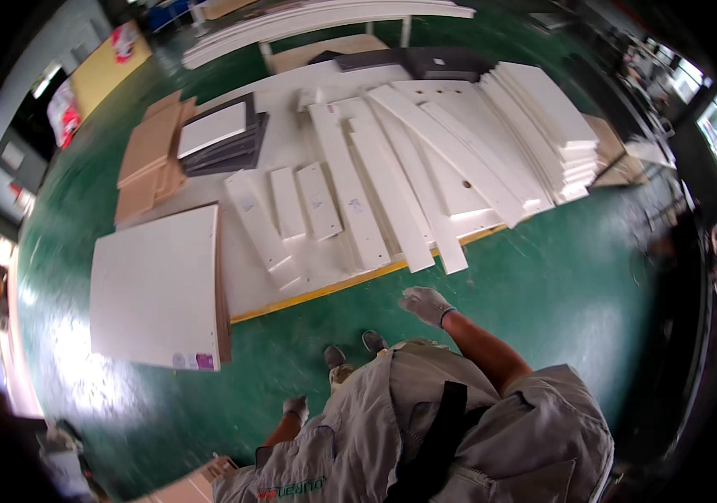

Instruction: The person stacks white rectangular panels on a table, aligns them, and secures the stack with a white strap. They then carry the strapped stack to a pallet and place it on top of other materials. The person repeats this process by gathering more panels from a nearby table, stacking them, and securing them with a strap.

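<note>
My right hand (426, 306), in a pale knit glove, hovers over the floor just short of the table's front edge. Its fingers are loosely extended and hold nothing. Closest to it are the ends of two long white boards (415, 251) that jut past the yellow table edge (325, 293), apart from the hand. My left hand (296, 408), also gloved, hangs low by my side, away from the table; its fingers are too small and hidden to read. Shorter white strips (319, 201) and a wide white panel with holes (459, 189) lie on the white tabletop (245, 272).
A large white panel stack (157, 285) stands at the table's left front corner. Behind it are brown boards (149, 155) and dark grey panels (249, 151). White boards are piled at the right (543, 109). Green floor (535, 277) surrounds the table; another table (325, 25) stands beyond.
</note>
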The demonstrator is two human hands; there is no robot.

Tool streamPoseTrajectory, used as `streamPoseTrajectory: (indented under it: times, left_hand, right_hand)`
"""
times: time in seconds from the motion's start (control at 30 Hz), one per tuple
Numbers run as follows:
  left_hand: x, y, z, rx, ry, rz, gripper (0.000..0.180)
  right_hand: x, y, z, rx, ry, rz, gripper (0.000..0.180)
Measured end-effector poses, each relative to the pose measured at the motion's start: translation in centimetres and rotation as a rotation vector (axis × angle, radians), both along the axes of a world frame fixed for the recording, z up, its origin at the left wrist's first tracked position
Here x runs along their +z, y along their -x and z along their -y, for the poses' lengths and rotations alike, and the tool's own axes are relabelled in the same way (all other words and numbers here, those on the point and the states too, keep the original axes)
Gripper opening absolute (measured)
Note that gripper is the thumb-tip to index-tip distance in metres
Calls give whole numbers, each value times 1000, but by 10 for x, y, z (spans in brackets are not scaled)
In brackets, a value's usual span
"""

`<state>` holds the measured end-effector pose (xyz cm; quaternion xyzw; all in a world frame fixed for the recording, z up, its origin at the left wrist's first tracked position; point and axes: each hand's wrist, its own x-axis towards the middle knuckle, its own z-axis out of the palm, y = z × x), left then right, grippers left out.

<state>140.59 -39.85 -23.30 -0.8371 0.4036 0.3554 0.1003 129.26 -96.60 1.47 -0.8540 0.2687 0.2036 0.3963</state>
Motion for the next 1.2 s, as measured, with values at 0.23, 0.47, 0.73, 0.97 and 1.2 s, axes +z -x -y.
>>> streamPoseTrajectory:
  times: [0.23,0.47,0.73,0.97,1.2]
  left_hand:
    - [15,-91,106,5,139,-152,35]
    - [228,-65,445,-100,816,-430,39]
    - [170,48,719,-796,840,14,45]
    - [186,43,735,-774,448,3,33]
    - [182,48,716,-379,72,57,24]
  right_hand:
    - [-27,69,27,-508,106,21,44]
    - [-133,221,170,-134,753,-16,29]
    - [-54,172,389,-835,465,64,76]
    - [-28,84,540,-382,578,35,116]
    - [-64,5,507,-264,452,64,128]
